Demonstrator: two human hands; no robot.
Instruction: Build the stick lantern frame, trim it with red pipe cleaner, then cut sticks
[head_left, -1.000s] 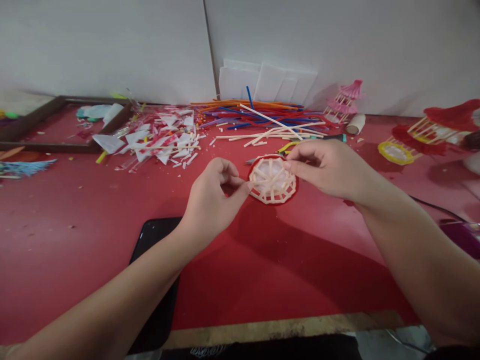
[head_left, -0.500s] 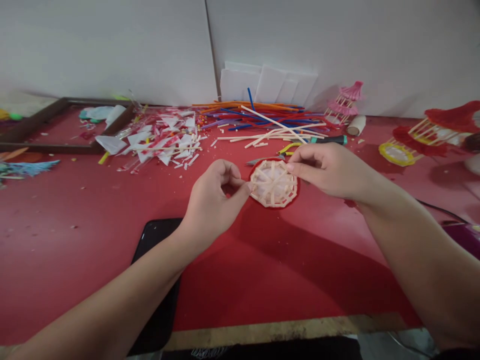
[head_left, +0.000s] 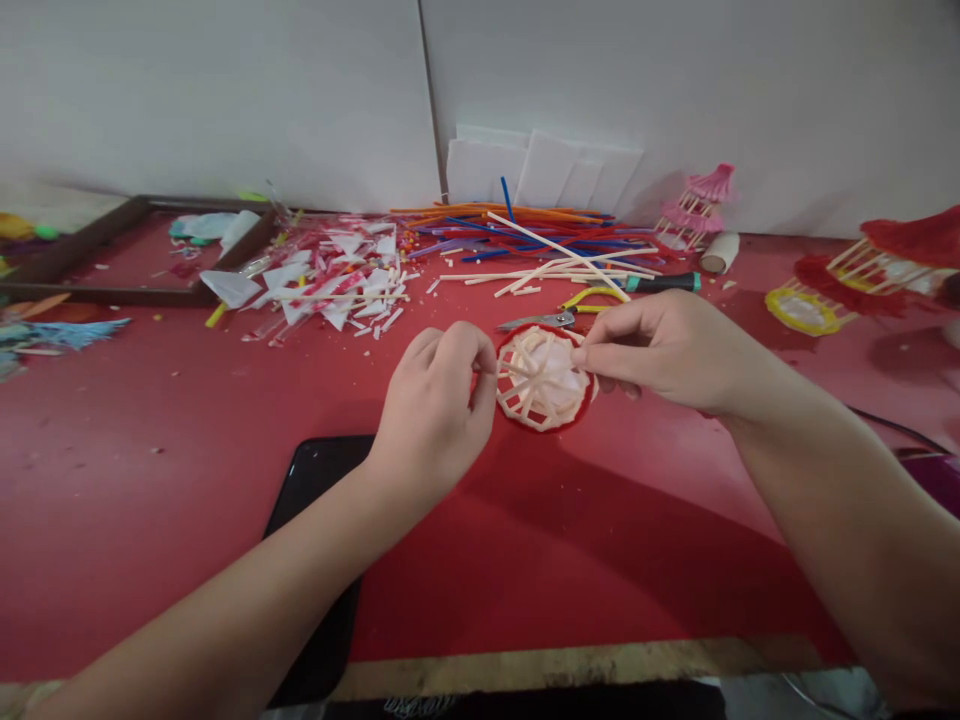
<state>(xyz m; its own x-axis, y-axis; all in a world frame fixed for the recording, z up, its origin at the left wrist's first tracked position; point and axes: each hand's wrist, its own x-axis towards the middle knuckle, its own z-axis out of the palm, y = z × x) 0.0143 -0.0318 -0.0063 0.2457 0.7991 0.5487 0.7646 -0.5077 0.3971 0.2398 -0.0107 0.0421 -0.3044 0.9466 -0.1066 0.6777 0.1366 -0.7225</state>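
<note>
Between my hands is a round craft piece [head_left: 537, 382], a wheel of pale sticks with spokes, a whitish disc inside and a red fuzzy rim. My left hand [head_left: 442, 405] pinches its left edge between thumb and fingers. On the right side, the thumb and forefinger of my right hand [head_left: 656, 350] close on its upper right edge. The piece is tilted, and its contact with the table cannot be made out. Just behind it lie pliers [head_left: 581, 305] with yellow handles, partly hidden by my right hand.
Loose pale sticks [head_left: 555, 275] and coloured pipe cleaners [head_left: 450, 212] lie at the back, beside white and red scraps [head_left: 337, 270]. A black phone [head_left: 315, 640] lies under my left forearm. Small pagoda models, one pink [head_left: 694, 205] and one red [head_left: 911, 240], stand right. A dark frame [head_left: 112, 290] lies left.
The craft piece has turned and tilted in my fingers, its spoke centre shifting left. My right fingers have moved slightly down along its edge. More of the pliers shows behind it.
</note>
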